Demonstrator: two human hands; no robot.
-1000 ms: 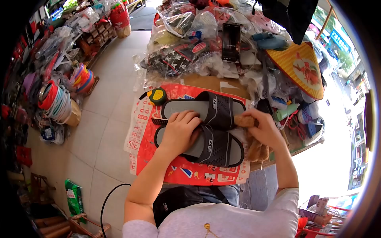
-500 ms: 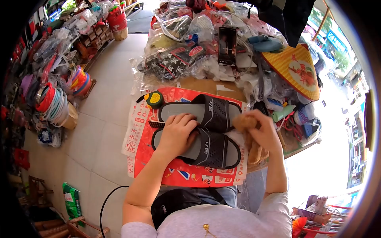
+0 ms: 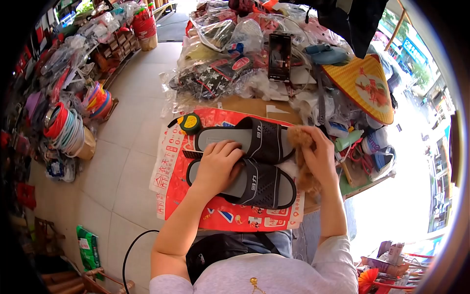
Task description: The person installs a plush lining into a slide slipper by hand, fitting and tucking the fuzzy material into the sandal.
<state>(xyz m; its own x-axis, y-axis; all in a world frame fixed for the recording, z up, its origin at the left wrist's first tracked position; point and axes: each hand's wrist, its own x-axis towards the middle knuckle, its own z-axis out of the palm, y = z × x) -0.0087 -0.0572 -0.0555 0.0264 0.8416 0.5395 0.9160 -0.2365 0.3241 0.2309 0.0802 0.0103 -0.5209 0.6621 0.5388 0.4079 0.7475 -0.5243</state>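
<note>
Two black and grey slide sandals lie side by side on a red printed sheet [image 3: 183, 198], the upper one [image 3: 264, 139] above the lower one [image 3: 262, 183]. My left hand [image 3: 218, 164] rests on the lower sandal near its heel end, fingers curved and partly overlapping the upper one; whether it grips anything is hidden. At the toe end of the upper sandal, my right hand [image 3: 318, 152] has its fingers closed on a fluffy brown piece [image 3: 301, 137]. More brown fluff hangs below that hand. By the heel end of the upper sandal sits a yellow and black tape measure [image 3: 190, 123].
A phone [image 3: 279, 58] stands among plastic-wrapped goods [image 3: 215, 73] behind the sheet. To its right are a yellow conical hat [image 3: 360, 88] and a green bottle [image 3: 348, 140]. Stacked goods and a bucket of coloured hoops [image 3: 71, 130] line the left side.
My right hand has turned and shifted slightly with the brown fluffy piece, which now hangs differently beside the sandals. My left hand stays on the lower sandal. The whole view has moved a little.
</note>
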